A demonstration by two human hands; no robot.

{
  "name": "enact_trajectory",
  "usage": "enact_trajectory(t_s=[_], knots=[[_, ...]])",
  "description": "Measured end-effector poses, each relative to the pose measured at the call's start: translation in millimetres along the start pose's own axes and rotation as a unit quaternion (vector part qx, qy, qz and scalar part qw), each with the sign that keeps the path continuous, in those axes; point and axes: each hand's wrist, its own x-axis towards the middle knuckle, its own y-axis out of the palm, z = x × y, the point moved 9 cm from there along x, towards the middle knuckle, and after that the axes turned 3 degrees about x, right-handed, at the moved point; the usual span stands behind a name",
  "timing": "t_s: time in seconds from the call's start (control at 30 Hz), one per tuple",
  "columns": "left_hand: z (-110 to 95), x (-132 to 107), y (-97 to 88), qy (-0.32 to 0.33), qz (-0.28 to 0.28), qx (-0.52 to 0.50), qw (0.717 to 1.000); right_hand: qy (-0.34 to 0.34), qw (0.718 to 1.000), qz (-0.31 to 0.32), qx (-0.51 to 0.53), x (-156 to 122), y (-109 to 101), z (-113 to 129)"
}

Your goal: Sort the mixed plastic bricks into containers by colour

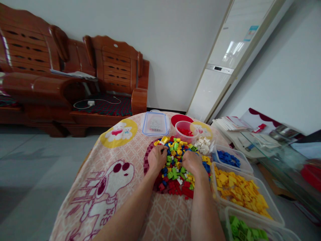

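A mixed pile of small building bricks (173, 164) in yellow, green, blue, red and white lies on a dark red patterned mat (147, 157). At the pile's left side, my left hand (156, 158) has its fingers curled together over the bricks. My right hand (192, 162) dips into the pile's right side, closed, with its fingertips among the bricks. Whatever either hand grips is too small or hidden to make out. White bricks (203, 144) form a small heap beyond my right hand.
Clear tubs hold blue bricks (227, 158), yellow bricks (240, 190) and green bricks (244, 229) along the right. A round bowl (177, 125) of red bricks and a blue-rimmed lid (155, 115) lie at the back. A glass shelf (281, 167) stands right of the cloth-covered table (100, 174).
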Motion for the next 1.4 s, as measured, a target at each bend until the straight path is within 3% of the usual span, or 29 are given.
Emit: enact_trajectory(t_s=[0.23, 0.4, 0.5, 0.6, 0.77, 0.97, 1.03, 1.1, 1.27, 1.4], knots=[[0, 0, 0.2, 0.006, -0.003, -0.005, 1.0, -0.036, 0.997, -0.021, 0.07, -3, -10, 0], [0, 0, -0.3, 0.0, -0.002, -0.004, 1.0, 0.0, 0.985, -0.092, 0.143, -1, -23, -17], [1, 0, -0.4, -0.003, -0.002, -0.004, 1.0, 0.028, 0.963, -0.131, 0.232, 2, -23, -34], [0, 0, -0.7, 0.002, -0.005, -0.002, 1.0, 0.06, 0.915, -0.159, 0.366, 6, -16, -53], [0, 0, 0.0, 0.001, -0.002, -0.003, 1.0, 0.098, 0.789, -0.254, 0.551, 11, -8, -84], [0, -1, -0.5, 0.003, 0.001, -0.006, 1.0, 0.133, 0.644, -0.363, 0.66, 7, -2, -111], [-1, 0, -0.8, 0.004, 0.0, -0.005, 1.0, 0.134, 0.615, -0.397, 0.668, 4, -3, -117], [-1, 0, -1.1, 0.003, 0.001, -0.004, 1.0, 0.135, 0.617, -0.407, 0.66, 2, -4, -119], [-2, 0, -1.4, 0.002, 0.003, 0.0, 1.0, 0.11, 0.676, -0.345, 0.641, 8, -7, -107], [-2, 0, -1.0, 0.007, 0.0, 0.005, 1.0, 0.05, 0.73, -0.268, 0.627, 10, -14, -77]])
